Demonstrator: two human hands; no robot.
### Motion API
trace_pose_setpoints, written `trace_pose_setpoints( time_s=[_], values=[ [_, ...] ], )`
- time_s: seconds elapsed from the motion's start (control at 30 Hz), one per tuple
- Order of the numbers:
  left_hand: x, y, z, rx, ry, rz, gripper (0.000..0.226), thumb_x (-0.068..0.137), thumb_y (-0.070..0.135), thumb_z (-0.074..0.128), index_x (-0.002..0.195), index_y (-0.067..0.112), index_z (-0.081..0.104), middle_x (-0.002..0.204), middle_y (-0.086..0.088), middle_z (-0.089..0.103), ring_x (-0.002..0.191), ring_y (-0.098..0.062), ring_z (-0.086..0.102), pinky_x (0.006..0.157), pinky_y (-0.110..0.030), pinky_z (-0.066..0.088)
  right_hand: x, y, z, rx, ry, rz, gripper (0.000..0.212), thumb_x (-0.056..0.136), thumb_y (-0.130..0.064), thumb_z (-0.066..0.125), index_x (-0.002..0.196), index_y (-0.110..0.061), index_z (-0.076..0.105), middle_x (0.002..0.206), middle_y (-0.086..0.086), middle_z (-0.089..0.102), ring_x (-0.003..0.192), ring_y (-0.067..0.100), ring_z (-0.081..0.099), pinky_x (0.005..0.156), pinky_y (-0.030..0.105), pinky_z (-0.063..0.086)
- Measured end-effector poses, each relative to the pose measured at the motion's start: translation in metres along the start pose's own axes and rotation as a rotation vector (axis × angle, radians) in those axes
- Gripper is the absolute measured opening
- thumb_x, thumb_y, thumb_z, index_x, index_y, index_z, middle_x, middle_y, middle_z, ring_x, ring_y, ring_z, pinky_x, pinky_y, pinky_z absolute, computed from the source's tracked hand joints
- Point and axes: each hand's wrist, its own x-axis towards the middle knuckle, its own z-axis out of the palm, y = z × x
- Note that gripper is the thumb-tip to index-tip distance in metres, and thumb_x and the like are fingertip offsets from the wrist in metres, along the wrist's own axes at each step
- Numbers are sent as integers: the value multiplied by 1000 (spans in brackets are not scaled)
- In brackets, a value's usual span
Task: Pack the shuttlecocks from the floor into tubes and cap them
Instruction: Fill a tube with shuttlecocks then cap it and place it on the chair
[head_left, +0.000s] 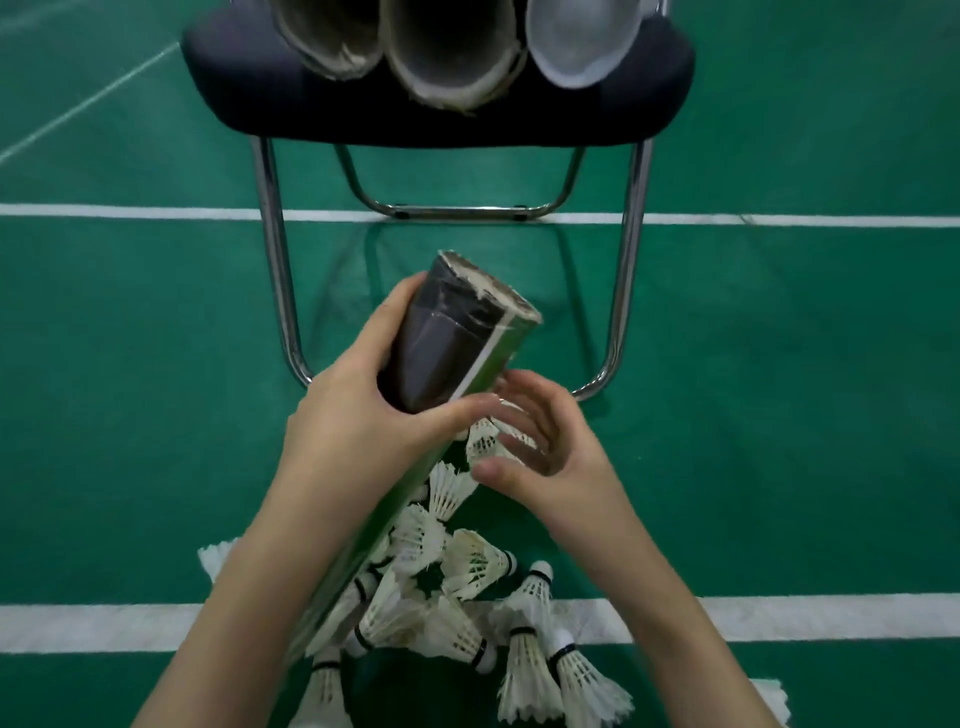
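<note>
My left hand (358, 415) grips a long black-and-green tube (452, 343) near its upper part, tilted with its frayed open mouth pointing up and away. My right hand (540, 447) is beside the tube's right side, fingers curled loosely, blurred, with a white shuttlecock (485, 441) partly showing behind the fingers; whether it holds that one is unclear. A pile of several white feather shuttlecocks (467, 597) lies on the green floor below my hands, around the tube's lower end.
A black-seated chair (452, 111) with chrome legs (275, 260) stands just ahead. On its seat lie two open tubes (441, 57) and a translucent capped one (576, 47). White court lines (130, 212) cross the green floor (805, 364).
</note>
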Motion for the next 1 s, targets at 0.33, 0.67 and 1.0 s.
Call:
trace_pose_setpoints(
  time_s=[0.33,0.67,1.0],
  values=[
    [5,27,-6,-330,72,43,89,56,50,83,133,50,38,112,22,64,101,4,62,88,-23,52,20,-11,26,132,-105,-39,72,69,-12,79,130,-17,41,119,-1,61,114,15,57,96,39,48],
    [-8,50,-26,-577,142,-1,89,48,48,70,128,29,37,93,22,69,84,2,68,71,-19,56,14,-50,15,80,-211,-136,69,67,-14,77,124,-38,45,114,-15,61,106,-1,59,79,11,47],
    [-21,37,-26,-725,93,-37,72,67,42,76,130,39,42,104,15,70,99,-11,68,78,-20,54,7,-68,-17,-322,-207,-138,76,63,-34,82,118,-64,39,118,-23,53,107,-4,56,89,19,49]
  ],
)
